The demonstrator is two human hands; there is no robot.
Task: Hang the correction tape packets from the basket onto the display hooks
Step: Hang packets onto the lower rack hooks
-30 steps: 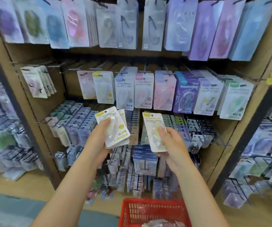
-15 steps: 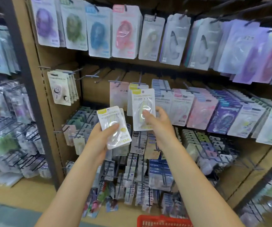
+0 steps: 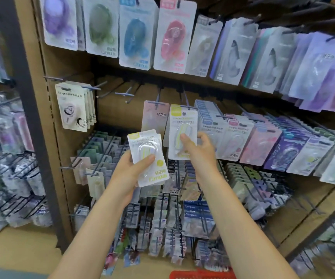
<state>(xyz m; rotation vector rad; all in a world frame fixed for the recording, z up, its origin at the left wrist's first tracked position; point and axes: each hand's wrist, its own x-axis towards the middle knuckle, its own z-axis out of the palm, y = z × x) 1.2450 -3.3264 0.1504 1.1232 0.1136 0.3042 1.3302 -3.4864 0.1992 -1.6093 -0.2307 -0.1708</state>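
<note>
My left hand [image 3: 131, 171] grips a small stack of white and yellow correction tape packets [image 3: 149, 158], thumb across the front blister. My right hand [image 3: 198, 148] pinches a single yellow packet [image 3: 181, 125] by its lower part and holds it upright against the middle row, its top at a display hook [image 3: 187, 106]. I cannot tell whether the hook passes through the packet's hole. Only the rim of the red basket [image 3: 203, 274] shows, at the bottom edge.
A pink packet [image 3: 154, 117] hangs just left of the held one. Bare hooks [image 3: 125, 94] jut out further left, beside beige packets [image 3: 73, 109]. Blue, pink and purple packets [image 3: 263, 141] crowd the hooks to the right. A dark upright post [image 3: 35, 125] divides the shelves.
My right hand has carried its packet up and away from the left hand's stack to the hook in the middle row. The view has risen, and the basket has dropped to the bottom edge.
</note>
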